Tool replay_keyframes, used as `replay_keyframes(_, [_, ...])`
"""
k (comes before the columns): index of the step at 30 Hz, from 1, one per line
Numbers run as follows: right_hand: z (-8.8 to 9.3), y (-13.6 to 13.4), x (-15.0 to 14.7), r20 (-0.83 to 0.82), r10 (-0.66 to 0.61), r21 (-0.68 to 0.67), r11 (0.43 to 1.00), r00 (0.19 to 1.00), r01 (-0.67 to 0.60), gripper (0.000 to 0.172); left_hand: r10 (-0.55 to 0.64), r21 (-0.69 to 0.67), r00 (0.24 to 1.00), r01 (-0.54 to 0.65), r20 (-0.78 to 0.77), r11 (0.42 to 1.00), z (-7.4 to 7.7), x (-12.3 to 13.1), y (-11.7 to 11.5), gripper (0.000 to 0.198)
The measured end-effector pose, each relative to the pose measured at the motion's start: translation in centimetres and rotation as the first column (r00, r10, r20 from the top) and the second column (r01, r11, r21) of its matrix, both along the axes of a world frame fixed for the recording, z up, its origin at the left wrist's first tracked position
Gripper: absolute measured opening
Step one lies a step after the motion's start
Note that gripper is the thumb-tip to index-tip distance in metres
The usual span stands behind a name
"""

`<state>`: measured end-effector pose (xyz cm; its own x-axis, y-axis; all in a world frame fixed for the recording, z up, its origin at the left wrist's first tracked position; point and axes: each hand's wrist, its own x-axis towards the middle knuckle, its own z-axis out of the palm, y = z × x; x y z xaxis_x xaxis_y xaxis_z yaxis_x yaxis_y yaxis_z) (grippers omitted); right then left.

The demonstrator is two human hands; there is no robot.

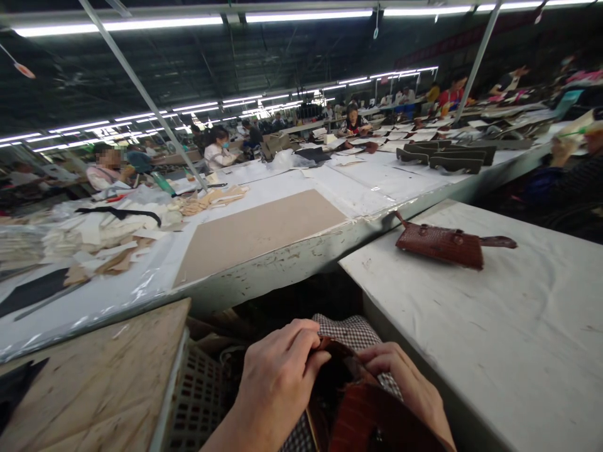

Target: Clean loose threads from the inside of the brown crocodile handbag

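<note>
A reddish-brown leather bag piece (362,411) is held open over my lap, its dark inside facing up. My left hand (282,370) pinches its far rim between thumb and fingers. On the right side of the same rim, my right hand (407,383) has its fingers curled over the edge; its thumb is hidden. Checkered cloth (351,329) shows beneath and behind the piece. Another brown crocodile-textured leather piece (440,245) with a strap lies on the white table to the right, touched by neither hand.
A long white worktable (268,273) crosses ahead, bearing a beige board (264,232), fabric scraps (113,251) and dark green pieces (445,157). A wooden board (103,376) and plastic basket (200,389) are at the left. The white side table (494,326) borders my right. People sit beyond.
</note>
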<state>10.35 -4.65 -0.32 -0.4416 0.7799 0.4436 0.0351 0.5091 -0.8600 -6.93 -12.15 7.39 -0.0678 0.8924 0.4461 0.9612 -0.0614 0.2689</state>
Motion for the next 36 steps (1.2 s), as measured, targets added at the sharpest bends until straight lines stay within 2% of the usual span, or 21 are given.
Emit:
replay_keyframes(4, [-0.4, 0.1, 0.0, 0.026, -0.011, -0.003, 1.0, 1.0, 0.011, 0.033, -0.014, 0.012, 0.997, 0.013, 0.078, 1.0, -0.1, 0.1, 0.2, 0.014])
replay_keyframes(7, [-0.7, 0.2, 0.1, 0.051, -0.025, 0.028, 0.999, 0.998, 0.024, 0.036, -0.081, 0.008, 0.982, 0.081, 0.171, 0.997, 0.3, 0.1, 0.4, 0.013])
replay_keyframes(13, [-0.6, 0.4, 0.0, 0.036, -0.047, 0.009, 0.999, 0.998, 0.046, 0.033, -0.212, -0.06, 0.882, 0.26, 0.421, 0.964, 1.0, -0.7, 0.7, 0.017])
replay_keyframes(15, [-0.7, 0.4, 0.0, 0.023, -0.042, 0.011, 0.999, 0.999, 0.042, 0.033, -0.213, -0.068, 0.858, 0.275, 0.468, 0.959, 1.0, -0.9, 0.8, 0.017])
replay_keyframes(18, [-0.8, 0.4, 0.0, 0.022, -0.031, 0.016, 0.999, 0.999, 0.031, 0.034, -0.164, -0.082, 0.846, 0.236, 0.507, 0.968, 0.8, -0.8, 0.9, 0.018])
replay_keyframes(25, [-0.7, 0.4, 0.0, 0.034, -0.032, 0.003, 0.999, 0.999, 0.032, 0.037, -0.137, -0.068, 0.872, 0.19, 0.47, 0.979, 0.2, -0.7, 0.9, 0.019])
replay_keyframes(30, [-0.7, 0.4, 0.0, 0.036, -0.034, 0.01, 0.999, 0.999, 0.034, 0.036, -0.174, -0.104, 0.885, 0.24, 0.432, 0.965, 0.4, -0.9, 0.9, 0.02])
replay_keyframes(36, [-0.8, 0.3, 0.0, 0.053, -0.045, 0.026, 0.999, 0.998, 0.043, 0.039, -0.182, -0.09, 0.949, 0.211, 0.256, 0.973, 0.4, -0.4, 1.2, 0.021])
